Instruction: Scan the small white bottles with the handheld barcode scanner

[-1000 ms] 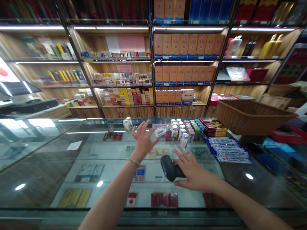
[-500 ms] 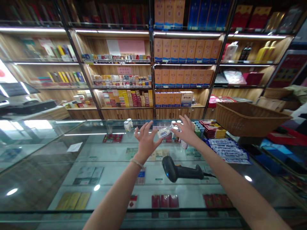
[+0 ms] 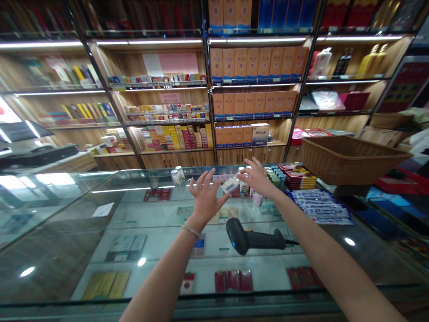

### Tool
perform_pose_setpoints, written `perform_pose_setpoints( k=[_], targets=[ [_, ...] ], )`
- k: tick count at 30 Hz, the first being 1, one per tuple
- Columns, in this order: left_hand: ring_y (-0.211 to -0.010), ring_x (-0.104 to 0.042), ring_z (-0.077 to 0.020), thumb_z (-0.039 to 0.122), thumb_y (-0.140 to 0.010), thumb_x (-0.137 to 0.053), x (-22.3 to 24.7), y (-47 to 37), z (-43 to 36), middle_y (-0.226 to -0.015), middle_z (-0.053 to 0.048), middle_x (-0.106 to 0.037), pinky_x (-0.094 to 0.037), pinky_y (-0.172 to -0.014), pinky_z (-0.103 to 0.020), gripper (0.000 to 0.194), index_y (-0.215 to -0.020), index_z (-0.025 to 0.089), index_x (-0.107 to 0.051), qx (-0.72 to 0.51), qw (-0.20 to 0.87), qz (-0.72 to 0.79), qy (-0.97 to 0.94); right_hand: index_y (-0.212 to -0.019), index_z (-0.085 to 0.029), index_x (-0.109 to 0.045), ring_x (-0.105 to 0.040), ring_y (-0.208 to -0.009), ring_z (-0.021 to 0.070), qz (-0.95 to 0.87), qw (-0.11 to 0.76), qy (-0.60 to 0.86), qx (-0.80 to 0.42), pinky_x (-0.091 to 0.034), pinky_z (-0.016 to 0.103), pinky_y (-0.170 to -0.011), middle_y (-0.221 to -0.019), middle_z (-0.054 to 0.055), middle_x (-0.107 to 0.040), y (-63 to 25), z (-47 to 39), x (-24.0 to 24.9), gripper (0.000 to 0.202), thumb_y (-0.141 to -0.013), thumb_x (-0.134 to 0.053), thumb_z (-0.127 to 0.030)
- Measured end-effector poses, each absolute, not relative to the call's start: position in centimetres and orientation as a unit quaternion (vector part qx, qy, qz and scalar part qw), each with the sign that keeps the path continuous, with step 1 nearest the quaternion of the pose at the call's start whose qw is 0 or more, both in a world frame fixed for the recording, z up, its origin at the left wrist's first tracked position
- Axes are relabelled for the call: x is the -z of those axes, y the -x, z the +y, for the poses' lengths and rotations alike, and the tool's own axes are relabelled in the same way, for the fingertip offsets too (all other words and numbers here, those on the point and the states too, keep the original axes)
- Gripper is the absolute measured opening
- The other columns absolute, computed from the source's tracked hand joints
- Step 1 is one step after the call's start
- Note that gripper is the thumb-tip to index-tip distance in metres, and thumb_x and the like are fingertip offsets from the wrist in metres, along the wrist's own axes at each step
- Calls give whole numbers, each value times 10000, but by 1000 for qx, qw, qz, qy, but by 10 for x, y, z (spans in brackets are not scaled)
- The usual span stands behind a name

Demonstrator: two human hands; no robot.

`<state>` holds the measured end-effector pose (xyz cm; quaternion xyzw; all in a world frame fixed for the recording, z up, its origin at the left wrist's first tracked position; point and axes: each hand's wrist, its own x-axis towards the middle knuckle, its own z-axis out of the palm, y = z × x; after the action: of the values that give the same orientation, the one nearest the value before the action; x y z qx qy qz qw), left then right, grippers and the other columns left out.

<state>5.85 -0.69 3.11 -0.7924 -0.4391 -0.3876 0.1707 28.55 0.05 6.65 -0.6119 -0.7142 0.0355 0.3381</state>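
A small bottle [image 3: 229,185] with a white barcode label is tilted between my two hands, above the glass counter. My left hand [image 3: 205,199] has thumb and index finger at its lower left end, the other fingers spread. My right hand [image 3: 256,178] grips its upper right end, partly hiding it. More small bottles [image 3: 257,199] stand behind and below my right hand. Nearer to me, a black barcode scanner [image 3: 254,240] lies on the glass, its cable running right under my right forearm. Two small white bottles [image 3: 177,175] stand left of my left hand.
Green and blue-grey rolls [image 3: 276,177], stacked red and yellow boxes [image 3: 298,176] and blue-white packets [image 3: 318,206] lie to the right. Beyond them sits a brown wicker basket [image 3: 351,161]. A paper slip [image 3: 103,209] is at left. Stocked shelves [image 3: 211,85] line the back wall.
The bottle has turned slightly, its right end a little higher. My right hand has shifted slightly left and up. The view has moved a little; the scanner stays put.
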Motion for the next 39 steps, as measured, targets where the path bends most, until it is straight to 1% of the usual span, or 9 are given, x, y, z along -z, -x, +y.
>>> perform_pose_setpoints(
  k=[3,6,11,18,25,28,32,36,39],
  targets=[
    [-1469,-343,-341,581,-815,-730,-34,-60,-6,-1579,-105,-447,-109,-1226,-596,464,-1180,297,-696,380,137,-445,799,-1039,-266,-756,-151,-1557,324,-739,328,588,-24,-161,636,-1192,-1616,79,-404,-294,-4,-73,390,-976,-516,-568],
    [-1479,-319,-322,555,-886,-654,-33,-59,-1,-1581,-94,-441,-169,-1223,-589,417,-1216,304,-701,364,77,-450,812,-1066,-282,-748,-160,-1557,322,-778,309,547,-12,-169,630,-1200,-1621,66,-401,-301,-8,-78,357,-973,-535,-553],
    [-1478,-307,-341,554,-910,-620,-27,-59,6,-1574,-67,-458,-186,-1212,-626,342,-1067,289,-768,315,16,-418,852,-1132,-305,-739,-134,-1566,315,-810,285,512,2,-158,593,-1226,-1643,47,-361,-304,-16,-83,315,-965,-575,-515],
    [-1493,-283,-370,564,-785,-764,-29,-61,3,-1606,-98,-399,-204,-1217,-617,362,-974,255,-770,385,37,-426,818,-1223,-342,-721,-166,-1556,320,-781,310,541,41,-183,601,-1203,-1626,63,-384,-297,-17,-84,345,-952,-596,-513],
    [-1479,-333,-352,447,-732,-838,-28,-67,-2,-1550,-120,-478,-173,-1226,-609,337,-942,236,-681,407,89,-449,791,-985,-297,-782,-205,-1539,337,-737,337,582,68,-166,627,-1179,-1577,82,-455,-288,-14,-80,252,-867,-682,-496],
    [-1472,-348,-354,440,-715,-850,-27,-70,-5,-1529,-113,-509,-153,-1228,-607,340,-919,239,-669,407,104,-457,784,-996,-292,-772,-219,-1534,328,-740,340,579,47,-181,621,-1173,-1569,89,-465,-285,-14,-78,262,-850,-694,-495],
    [-1464,-362,-355,448,-730,-833,-27,-75,-8,-1520,-111,-522,-144,-1223,-611,327,-915,238,-665,400,109,-462,784,-979,-283,-765,-227,-1532,320,-745,345,570,27,-186,613,-1175,-1572,97,-464,-284,-14,-78,320,-863,-670,-565],
    [-1460,-363,-361,468,-728,-834,-33,-80,-9,-1526,-117,-516,-143,-1217,-620,358,-955,239,-679,388,96,-481,780,-978,-279,-760,-221,-1536,316,-753,346,559,23,-191,600,-1179,-1570,90,-468,-288,-13,-84,331,-881,-652,-576],
    [-1473,-331,-371,507,-715,-839,-43,-83,-6,-1534,-97,-506,-92,-1229,-627,389,-993,268,-709,372,80,-465,799,-986,-283,-757,-210,-1538,320,-749,347,564,33,-187,609,-1176,-1575,85,-459,-295,-13,-90,338,-902,-620,-580]
  ],
)
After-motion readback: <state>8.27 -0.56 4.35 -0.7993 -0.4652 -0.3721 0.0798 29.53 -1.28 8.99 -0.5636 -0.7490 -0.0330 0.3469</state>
